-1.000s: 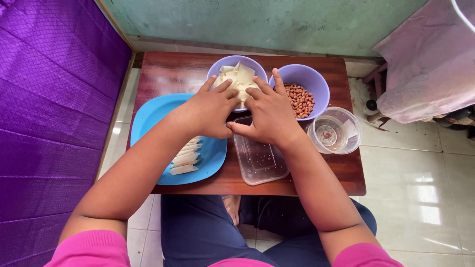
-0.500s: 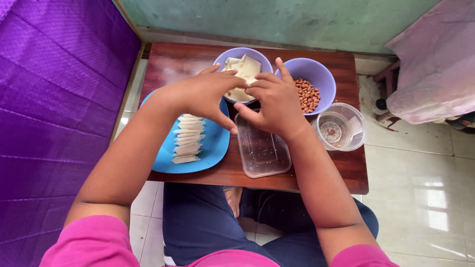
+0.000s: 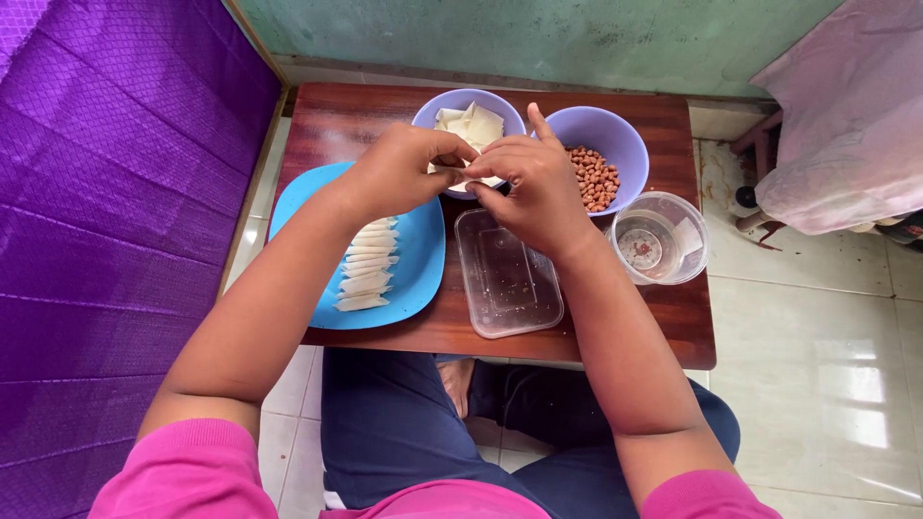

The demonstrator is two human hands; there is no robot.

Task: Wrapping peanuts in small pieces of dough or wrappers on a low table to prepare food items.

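Both the left hand (image 3: 399, 173) and right hand (image 3: 529, 183) pinch one thin wrapper (image 3: 460, 171) over the wrapper bowl (image 3: 423, 111); pulling unevenly could tear it.

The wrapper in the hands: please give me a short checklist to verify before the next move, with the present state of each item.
1. Both hands on the wrapper: left hand and right hand pinch it together. Ok.
2. Wrapper folded neatly: fingers hide it. Cannot tell.
3. Free room on the blue plate beside the folded pieces. Ok.
4. More wrappers in the near bowl. Ok.
5. Peanuts left in the second bowl. Ok.
6. Water in the clear cup: cannot tell.
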